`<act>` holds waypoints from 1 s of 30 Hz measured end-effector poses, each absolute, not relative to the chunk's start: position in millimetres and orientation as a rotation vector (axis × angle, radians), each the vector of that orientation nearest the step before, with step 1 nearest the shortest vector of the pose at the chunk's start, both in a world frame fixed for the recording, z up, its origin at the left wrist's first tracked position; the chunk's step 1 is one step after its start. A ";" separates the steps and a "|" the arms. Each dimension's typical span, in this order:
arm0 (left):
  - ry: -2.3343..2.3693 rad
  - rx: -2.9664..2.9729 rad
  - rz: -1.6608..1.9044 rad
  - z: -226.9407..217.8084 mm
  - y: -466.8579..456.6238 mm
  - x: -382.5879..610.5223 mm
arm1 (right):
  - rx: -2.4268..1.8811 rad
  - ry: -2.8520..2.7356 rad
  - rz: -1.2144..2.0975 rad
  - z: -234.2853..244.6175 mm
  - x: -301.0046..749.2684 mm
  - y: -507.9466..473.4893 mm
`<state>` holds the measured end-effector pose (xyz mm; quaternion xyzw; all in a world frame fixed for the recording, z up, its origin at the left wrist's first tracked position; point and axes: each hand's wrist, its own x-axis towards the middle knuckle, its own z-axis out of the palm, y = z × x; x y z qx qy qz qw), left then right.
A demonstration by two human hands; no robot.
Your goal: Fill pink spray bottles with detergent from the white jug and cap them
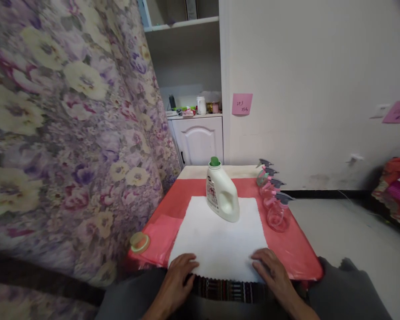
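A white cloth (216, 249) lies spread at the near side of the table. My left hand (179, 278) rests on its near left corner, and my right hand (273, 273) on its near right corner. Both have their fingers apart and hold nothing that I can see. Toward the cloth's far edge stands a pale green detergent jug (225, 195), its handle side to the right. The jug's wide cap is off, and a green spout (214, 161) shows in its neck. A translucent, green-rimmed cap (140, 242) sits at the table's left edge.
Several spray bottles with grey trigger heads, the nearest a clear pink one (278, 218), stand in a row along the right side of the red-covered table (296, 249). A floral curtain (86, 133) hangs close on the left. A white cabinet (200, 138) stands behind.
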<state>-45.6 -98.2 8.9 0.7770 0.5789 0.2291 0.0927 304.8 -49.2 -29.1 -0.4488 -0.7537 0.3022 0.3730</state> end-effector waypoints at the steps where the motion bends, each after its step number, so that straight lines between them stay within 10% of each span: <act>1: 1.742 2.339 0.671 7.4 -99.2 -47.4 | -1.174 -1.929 0.725 -28.9 302.8 -47.5; 12: 2.230 2.431 0.471 -29.1 -33.9 -28.3 | -1.547 -2.210 0.108 -58.8 252.5 -11.6; 30: 2.368 2.505 0.475 -35.6 -28.8 -49.7 | -1.679 -2.151 0.147 -53.7 281.8 -25.3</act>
